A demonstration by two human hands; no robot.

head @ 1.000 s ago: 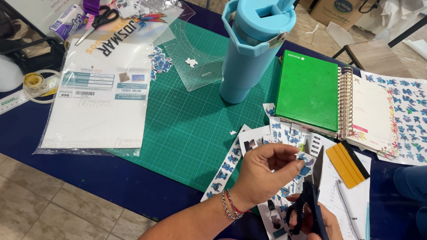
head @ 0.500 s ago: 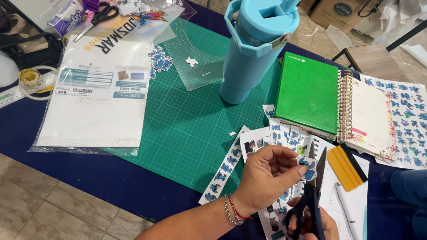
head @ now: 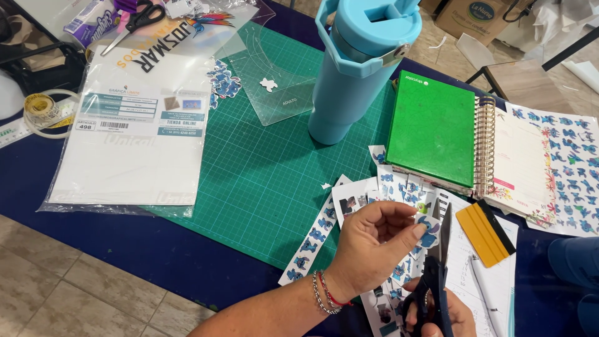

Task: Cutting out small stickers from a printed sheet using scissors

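head view: left hand (head: 368,246) pinches a small blue cartoon sticker cutout (head: 428,232); right hand (head: 440,312) fingers grip black-handled scissors (head: 435,274), blades parted. a skewed cut could nick the print or fingertip (head: 419,230).

Right hand (head: 440,312) is cut off by the bottom edge, its fingers mostly hidden behind the black scissors (head: 433,281). The small sticker cutout (head: 428,232) is partly covered by the left hand (head: 374,243). The sticker sheet (head: 583,165) runs past the right edge.
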